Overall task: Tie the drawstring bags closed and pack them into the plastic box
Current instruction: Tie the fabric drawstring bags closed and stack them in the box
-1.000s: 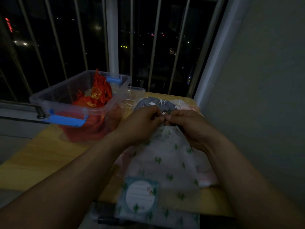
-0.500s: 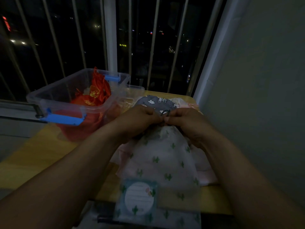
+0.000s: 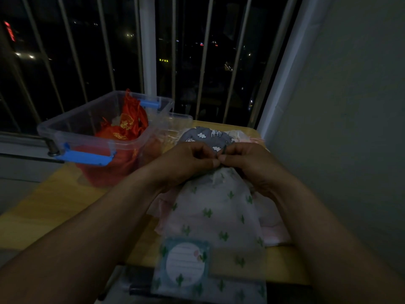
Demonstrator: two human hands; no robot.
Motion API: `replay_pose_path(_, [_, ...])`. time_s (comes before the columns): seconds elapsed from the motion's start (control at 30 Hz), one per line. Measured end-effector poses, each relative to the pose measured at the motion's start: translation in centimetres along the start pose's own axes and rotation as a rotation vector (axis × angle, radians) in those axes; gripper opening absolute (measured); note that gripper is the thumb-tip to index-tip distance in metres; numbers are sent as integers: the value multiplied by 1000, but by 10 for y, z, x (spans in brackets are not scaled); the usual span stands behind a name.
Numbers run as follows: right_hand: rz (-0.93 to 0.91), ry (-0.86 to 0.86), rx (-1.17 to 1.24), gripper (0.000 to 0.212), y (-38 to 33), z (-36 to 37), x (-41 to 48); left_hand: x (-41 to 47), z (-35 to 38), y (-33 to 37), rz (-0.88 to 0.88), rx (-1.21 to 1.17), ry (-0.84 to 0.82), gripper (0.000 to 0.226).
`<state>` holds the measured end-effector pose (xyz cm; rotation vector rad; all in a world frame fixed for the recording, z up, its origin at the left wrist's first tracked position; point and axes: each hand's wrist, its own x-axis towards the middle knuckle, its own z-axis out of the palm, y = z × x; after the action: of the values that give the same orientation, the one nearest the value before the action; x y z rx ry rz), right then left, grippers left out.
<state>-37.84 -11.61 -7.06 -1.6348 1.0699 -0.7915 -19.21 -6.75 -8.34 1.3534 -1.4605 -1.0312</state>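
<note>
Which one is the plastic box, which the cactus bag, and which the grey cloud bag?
plastic box [image 3: 72, 137]: head view, clear front wall near the rim.
cactus-print bag [image 3: 214, 216]: head view, middle of its white cloth.
grey cloud-print bag [image 3: 203, 134]: head view, its printed top.

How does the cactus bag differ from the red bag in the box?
The cactus-print bag is white with green cacti; the red bag carries gold print. The cactus-print bag lies on the table; the red bag stands in the plastic box. The left hand and right hand pinch the cactus-print bag's neck; the red bag is untouched. Both are cloth.
</note>
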Motion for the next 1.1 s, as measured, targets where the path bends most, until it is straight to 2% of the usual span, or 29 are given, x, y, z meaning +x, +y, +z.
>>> replay_pose_path(0.2, [-163,75,-242,6,-4,6,-2,1,0,-1,3,170,1,18])
replay_pose_path(0.43, [-302,131,-495,4,-6,13,-2,5,10,-7,6,182,80,33])
replay_pose_path(0.6, [-378,160,-639,5,-8,19,-7,4,20,-5,150,297,162,18])
replay_pose_path(0.7, [-394,168,-612,5,-7,20,-8,4,20,-7,167,281,156,23])
replay_pose_path(0.87, [-395,182,-525,7,-7,18,-7,3,10,-4,120,216,111,18])
replay_pose_path(1.1, [-260,114,-228,11,-8,10,-7,-2,0,1,92,33,3,22])
